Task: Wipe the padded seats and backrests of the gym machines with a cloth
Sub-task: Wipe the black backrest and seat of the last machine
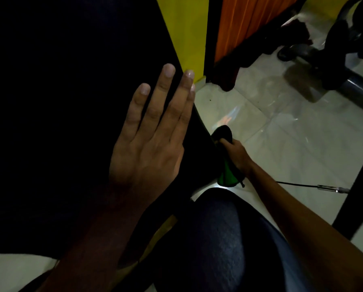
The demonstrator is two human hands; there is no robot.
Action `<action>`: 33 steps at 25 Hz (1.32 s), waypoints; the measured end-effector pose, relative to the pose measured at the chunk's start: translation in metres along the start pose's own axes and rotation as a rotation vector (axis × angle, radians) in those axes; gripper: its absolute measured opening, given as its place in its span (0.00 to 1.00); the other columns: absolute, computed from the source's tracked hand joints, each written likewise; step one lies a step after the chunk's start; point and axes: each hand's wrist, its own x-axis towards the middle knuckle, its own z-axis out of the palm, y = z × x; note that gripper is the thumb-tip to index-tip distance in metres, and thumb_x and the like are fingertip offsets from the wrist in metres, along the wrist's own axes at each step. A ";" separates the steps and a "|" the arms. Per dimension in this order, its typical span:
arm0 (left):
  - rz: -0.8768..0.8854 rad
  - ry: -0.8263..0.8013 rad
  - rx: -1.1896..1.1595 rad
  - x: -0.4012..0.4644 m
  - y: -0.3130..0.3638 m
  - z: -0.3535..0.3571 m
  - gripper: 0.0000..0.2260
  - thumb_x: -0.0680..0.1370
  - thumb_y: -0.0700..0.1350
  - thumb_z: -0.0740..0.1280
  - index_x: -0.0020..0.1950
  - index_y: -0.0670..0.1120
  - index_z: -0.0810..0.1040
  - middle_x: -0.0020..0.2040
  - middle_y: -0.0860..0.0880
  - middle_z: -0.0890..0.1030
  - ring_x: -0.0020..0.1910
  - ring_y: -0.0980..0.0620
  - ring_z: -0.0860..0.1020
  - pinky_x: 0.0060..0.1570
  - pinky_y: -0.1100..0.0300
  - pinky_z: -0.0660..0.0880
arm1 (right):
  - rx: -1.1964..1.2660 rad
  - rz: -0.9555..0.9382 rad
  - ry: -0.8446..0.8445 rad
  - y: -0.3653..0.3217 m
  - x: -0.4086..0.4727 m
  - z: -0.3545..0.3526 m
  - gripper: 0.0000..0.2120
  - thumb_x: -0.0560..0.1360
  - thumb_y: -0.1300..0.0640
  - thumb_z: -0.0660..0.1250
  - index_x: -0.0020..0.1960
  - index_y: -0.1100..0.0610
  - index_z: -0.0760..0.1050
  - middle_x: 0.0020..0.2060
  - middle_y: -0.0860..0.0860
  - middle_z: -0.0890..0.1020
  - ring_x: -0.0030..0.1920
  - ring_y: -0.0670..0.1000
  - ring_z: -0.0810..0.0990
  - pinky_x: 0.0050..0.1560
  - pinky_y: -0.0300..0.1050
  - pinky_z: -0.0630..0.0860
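Bracing the black pad (60,123) with my left hand (149,144), fingers straight and spread flat against its surface near the edge, so the cushion stays steady under wiping. Beyond and below that edge, my right hand (236,154) curls round the bunched green cloth (224,157), thumb on top, held against the pad's side. My knee (218,239) sits just beneath both hands; tiled floor (292,133) lies past the cloth.

No text, label, brand, number or sign can be read anywhere in the view; the dark pad, the cloth and the floor tiles show no legible marking.
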 end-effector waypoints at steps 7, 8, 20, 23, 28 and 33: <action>0.098 -0.083 -0.080 -0.017 0.024 0.015 0.28 0.79 0.42 0.55 0.77 0.36 0.51 0.78 0.41 0.51 0.77 0.41 0.49 0.75 0.47 0.42 | -0.120 0.111 -0.016 0.004 0.001 -0.005 0.13 0.77 0.50 0.61 0.48 0.60 0.75 0.44 0.58 0.78 0.42 0.55 0.75 0.42 0.45 0.69; 0.110 -0.088 -0.100 -0.017 0.022 0.014 0.29 0.78 0.41 0.57 0.76 0.35 0.52 0.78 0.40 0.51 0.77 0.41 0.48 0.75 0.48 0.42 | -0.057 0.101 0.008 -0.001 -0.004 -0.007 0.12 0.77 0.51 0.61 0.47 0.60 0.75 0.42 0.57 0.78 0.40 0.54 0.75 0.40 0.44 0.70; -0.017 -0.027 -0.090 -0.017 -0.077 -0.072 0.26 0.76 0.41 0.56 0.75 0.38 0.60 0.76 0.39 0.58 0.76 0.40 0.54 0.73 0.42 0.50 | 0.216 -0.722 0.030 -0.198 -0.150 -0.008 0.09 0.73 0.53 0.66 0.54 0.50 0.77 0.48 0.50 0.83 0.50 0.50 0.82 0.50 0.43 0.78; -0.147 0.014 -0.124 -0.013 -0.108 -0.100 0.25 0.75 0.43 0.55 0.72 0.39 0.67 0.75 0.40 0.63 0.75 0.40 0.59 0.72 0.43 0.53 | 0.144 -0.939 0.090 -0.249 -0.194 -0.009 0.15 0.68 0.44 0.66 0.53 0.45 0.75 0.47 0.47 0.82 0.50 0.49 0.81 0.51 0.49 0.78; -0.347 -0.005 -0.196 -0.021 -0.155 -0.148 0.24 0.70 0.44 0.71 0.66 0.41 0.75 0.70 0.43 0.72 0.70 0.42 0.68 0.69 0.45 0.63 | -0.130 -1.200 0.071 -0.323 -0.251 0.000 0.28 0.68 0.40 0.65 0.61 0.58 0.73 0.53 0.55 0.78 0.53 0.53 0.78 0.52 0.52 0.76; -0.312 -0.066 -0.233 -0.031 -0.196 -0.174 0.28 0.63 0.44 0.76 0.63 0.42 0.78 0.66 0.44 0.76 0.65 0.46 0.74 0.66 0.50 0.67 | -0.454 -1.362 0.067 -0.357 -0.266 0.019 0.26 0.67 0.50 0.68 0.63 0.59 0.72 0.53 0.56 0.76 0.52 0.56 0.77 0.51 0.45 0.72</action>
